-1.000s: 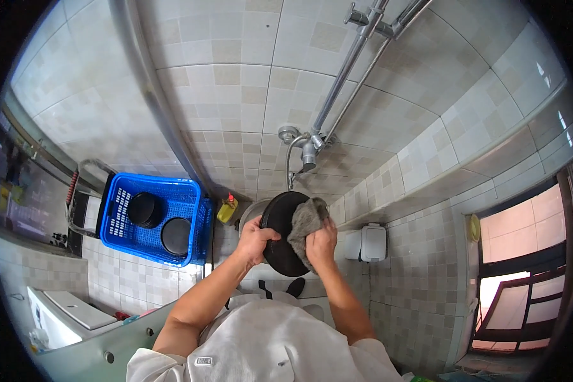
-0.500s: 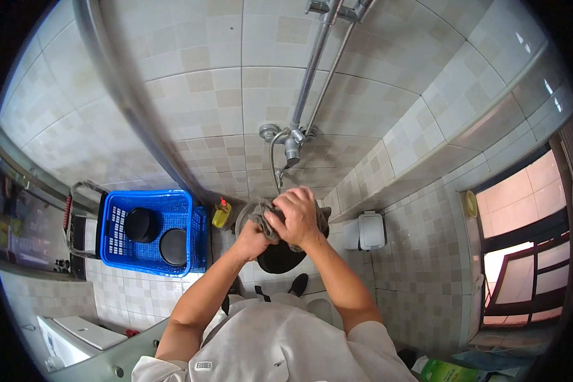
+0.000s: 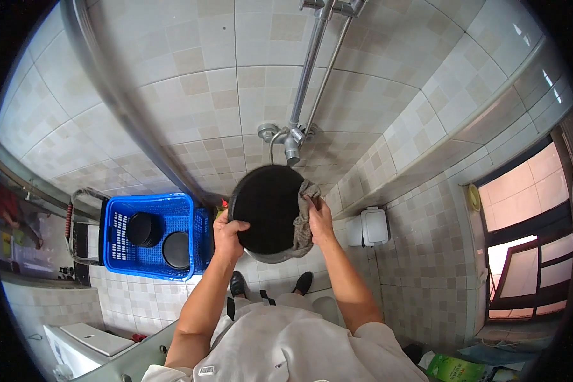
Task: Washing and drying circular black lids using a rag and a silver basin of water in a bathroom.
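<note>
A black round pan (image 3: 267, 210) is held up near the shower mixer (image 3: 291, 153), its left rim grasped by the left hand (image 3: 228, 234) with the thumb laid over the edge. At the opposite rim, a grey cloth (image 3: 304, 224) is gripped against the pan by the right hand (image 3: 318, 219). The wiping is judged unfinished, though how clean the surface is cannot be told. Two black round pieces (image 3: 144, 229) are contained in the blue basket (image 3: 172, 211), apart from the pan

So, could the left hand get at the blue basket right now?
Probably not without letting go: the left hand grips the dark round vessel, though the blue basket sits open to its left.
</note>
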Tool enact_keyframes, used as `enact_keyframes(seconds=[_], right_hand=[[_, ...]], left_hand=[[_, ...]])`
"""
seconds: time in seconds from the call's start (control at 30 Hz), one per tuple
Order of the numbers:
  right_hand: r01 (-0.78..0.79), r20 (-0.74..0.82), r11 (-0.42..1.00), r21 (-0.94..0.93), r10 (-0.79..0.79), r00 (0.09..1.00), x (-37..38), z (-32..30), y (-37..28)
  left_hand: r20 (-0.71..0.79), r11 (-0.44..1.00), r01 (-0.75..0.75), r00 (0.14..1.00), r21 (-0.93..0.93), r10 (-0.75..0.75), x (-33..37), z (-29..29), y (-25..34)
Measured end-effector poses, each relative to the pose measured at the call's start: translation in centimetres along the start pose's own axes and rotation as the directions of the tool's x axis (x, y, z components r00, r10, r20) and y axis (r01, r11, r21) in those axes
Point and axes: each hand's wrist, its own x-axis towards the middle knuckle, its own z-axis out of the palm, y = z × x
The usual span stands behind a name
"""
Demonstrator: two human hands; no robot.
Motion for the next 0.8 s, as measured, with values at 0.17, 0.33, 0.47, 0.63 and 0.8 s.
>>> enact_keyframes(seconds=[0.17, 0.33, 0.47, 0.63, 0.8], right_hand=[[0.046, 0.025, 0.996, 0.075, -0.048, 0.999, -1.4, 0.2, 0.4], [0.303, 0.195, 0.939, -0.16, -0.271, 0.943, -3.1, -1.1, -3.3], [0.461, 0.546, 0.734, -0.499, -0.148, 0.825, -5.0, 0.2, -8.7], [0.593, 0.617, 0.642, -0.486, -0.229, 0.753, -4.7, 0.0, -9.6], [0.659, 0.591, 0.562, -0.501, -0.334, 0.734, -4.9, -0.9, -11.1]], left_hand=[[0.001, 0.983, 0.026, 1.0, -0.183, -0.026, 1.1, -2.1, -1.8], [0.194, 0.951, 0.065, 0.973, 0.304, -0.128, 3.9, -4.5, 1.0], [0.405, 0.743, -0.071, 0.87, 0.665, -0.28, 4.5, 1.3, 5.2], [0.532, 0.588, -0.247, 0.758, 0.77, -0.378, 3.7, 4.5, 5.5], [0.489, 0.597, -0.264, 0.836, 0.758, -0.25, 2.6, 3.4, 3.7]])
